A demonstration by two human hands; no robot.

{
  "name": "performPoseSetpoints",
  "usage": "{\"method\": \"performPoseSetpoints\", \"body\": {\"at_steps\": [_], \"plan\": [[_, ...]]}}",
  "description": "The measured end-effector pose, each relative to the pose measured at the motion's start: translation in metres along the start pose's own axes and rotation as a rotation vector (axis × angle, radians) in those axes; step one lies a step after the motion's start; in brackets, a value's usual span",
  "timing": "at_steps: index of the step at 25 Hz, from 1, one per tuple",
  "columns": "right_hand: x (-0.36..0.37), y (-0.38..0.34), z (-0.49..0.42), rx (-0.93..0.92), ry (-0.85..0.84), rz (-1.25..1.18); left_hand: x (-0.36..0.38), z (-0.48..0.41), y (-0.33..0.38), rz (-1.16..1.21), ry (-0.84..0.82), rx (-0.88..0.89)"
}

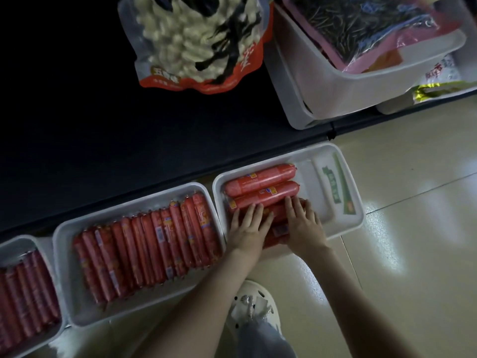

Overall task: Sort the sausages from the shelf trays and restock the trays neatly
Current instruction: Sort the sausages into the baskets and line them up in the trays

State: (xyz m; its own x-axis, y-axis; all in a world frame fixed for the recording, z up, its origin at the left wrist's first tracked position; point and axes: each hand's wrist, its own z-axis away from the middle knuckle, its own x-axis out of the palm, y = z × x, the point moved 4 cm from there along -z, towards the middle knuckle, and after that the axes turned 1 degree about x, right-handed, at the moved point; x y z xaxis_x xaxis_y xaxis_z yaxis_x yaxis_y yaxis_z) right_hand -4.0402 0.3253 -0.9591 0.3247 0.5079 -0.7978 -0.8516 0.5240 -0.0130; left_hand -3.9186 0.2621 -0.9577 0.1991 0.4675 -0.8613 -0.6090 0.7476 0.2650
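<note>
A white perforated clog (254, 303) stands on the glossy beige floor tiles (400, 177). Just beyond it, the left hand (249, 223) and the right hand (303, 226) lie side by side with straight, slightly spread fingers, pressing flat on thick red sausages (260, 177) in a white plastic tray (307, 182). A green-and-white label (335, 184) lies in this tray's right end; its writing is too blurred to read.

To the left, the middle tray (60, 267) holds a tight row of thin red sausages (147, 249), and another tray (15, 241) is similar.

Behind, on the dark shelf (103, 112), stand a clear snack bag (196, 40) with an orange edge and translucent bins (335, 81).
</note>
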Motion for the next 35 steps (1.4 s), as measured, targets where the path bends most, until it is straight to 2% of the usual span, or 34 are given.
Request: {"method": "performPoseSetpoints", "body": {"at_steps": [5,10,12,16,20,23,29,32,35], "plan": [[-0.036,-0.032,0.029,-0.166,0.131,-0.008,-0.055,0.032,-0.012,0.126,0.031,-0.112],[-0.141,-0.127,0.104,-0.45,0.455,-0.036,-0.158,0.107,-0.061,0.175,0.256,-0.181],[-0.19,-0.173,0.134,-0.567,0.534,-0.039,-0.203,0.149,-0.085,0.207,0.368,-0.21],[-0.254,-0.281,0.195,-0.751,0.574,-0.012,-0.272,0.262,-0.144,0.219,0.634,-0.33],[-0.27,-0.413,0.263,-0.946,0.568,0.03,-0.281,0.399,-0.229,0.2,0.838,-0.526],[-0.249,-0.522,0.31,-1.112,0.523,0.078,-0.252,0.516,-0.302,0.217,0.925,-0.717],[-0.121,-0.752,0.366,-1.512,0.441,0.275,-0.107,0.721,-0.426,0.29,0.767,-1.282],[-0.015,-0.837,0.367,-1.622,0.351,0.381,-0.022,0.769,-0.466,0.305,0.658,-1.481],[0.083,-0.888,0.345,-1.67,0.314,0.565,0.036,0.767,-0.488,0.366,0.604,-1.515]]}}
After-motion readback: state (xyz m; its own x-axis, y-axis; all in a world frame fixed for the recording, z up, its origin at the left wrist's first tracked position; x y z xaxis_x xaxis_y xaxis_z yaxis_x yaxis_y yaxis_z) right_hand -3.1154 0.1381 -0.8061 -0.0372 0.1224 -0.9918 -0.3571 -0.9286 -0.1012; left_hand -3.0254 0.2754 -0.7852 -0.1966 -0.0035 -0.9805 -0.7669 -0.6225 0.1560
